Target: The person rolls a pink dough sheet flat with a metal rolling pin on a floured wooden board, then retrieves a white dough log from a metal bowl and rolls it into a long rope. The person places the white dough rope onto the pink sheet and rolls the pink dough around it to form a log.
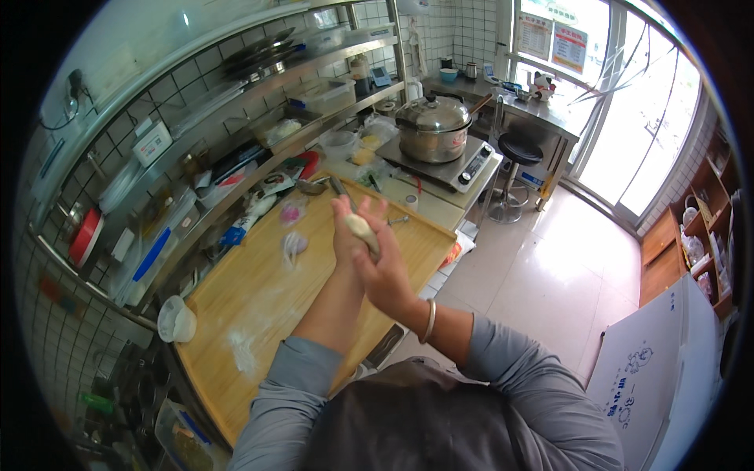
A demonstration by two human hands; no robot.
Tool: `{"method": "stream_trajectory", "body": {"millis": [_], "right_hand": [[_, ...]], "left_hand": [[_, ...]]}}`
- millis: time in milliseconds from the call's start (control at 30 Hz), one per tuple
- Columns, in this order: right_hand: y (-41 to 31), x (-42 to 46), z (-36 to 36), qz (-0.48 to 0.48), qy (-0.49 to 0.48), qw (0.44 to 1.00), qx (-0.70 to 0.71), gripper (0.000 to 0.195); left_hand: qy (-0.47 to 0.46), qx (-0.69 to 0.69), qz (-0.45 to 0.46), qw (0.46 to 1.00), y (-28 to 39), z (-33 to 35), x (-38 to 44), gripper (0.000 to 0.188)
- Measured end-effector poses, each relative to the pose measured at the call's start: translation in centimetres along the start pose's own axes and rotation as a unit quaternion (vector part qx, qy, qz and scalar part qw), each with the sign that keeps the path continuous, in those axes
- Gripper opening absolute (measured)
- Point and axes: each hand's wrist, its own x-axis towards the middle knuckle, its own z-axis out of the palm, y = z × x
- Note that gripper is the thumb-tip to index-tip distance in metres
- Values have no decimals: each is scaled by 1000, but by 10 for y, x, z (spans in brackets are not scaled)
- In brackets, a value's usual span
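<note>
A pale piece of dough (361, 231) lies between my two palms, above the far right part of a wooden board (235, 306). My left hand (343, 241) presses it from the left side, and my right hand (386, 268), with a bangle on the wrist, cups it from the right. Parts of the dough are hidden by the fingers. On the board to the left of my hands sit a pink lump in plastic wrap (291, 213) and a pale purple lump in plastic wrap (294, 244). White flour (241, 351) is scattered on the near left part of the board.
A lidded steel pot (435, 129) stands on an induction cooker (471, 168) beyond the board. A white plastic tub (177, 319) is at the board's left edge. Metal shelves (347, 56) with containers run along the tiled wall. A black stool (520, 150) stands at the right.
</note>
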Motion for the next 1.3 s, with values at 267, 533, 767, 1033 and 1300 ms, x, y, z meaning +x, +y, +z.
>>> {"method": "stream_trajectory", "body": {"millis": [267,533,767,1033,1300], "right_hand": [[9,81,-29,329,105,846,406,24],[74,62,-46,408,-17,797,445,23],[142,-36,-18,532,-305,774,157,25],[213,-20,39,243,-418,875,-24,23],[227,-5,31,53,-488,842,-226,24]], "left_hand": [[-111,299,-55,946,-5,-9,-39,43],[-69,342,-175,921,10,-109,-81,33],[88,565,-157,805,15,-230,-143,22],[237,617,15,751,-12,-261,-157,19],[170,810,143,543,-19,-273,-152,22]]}}
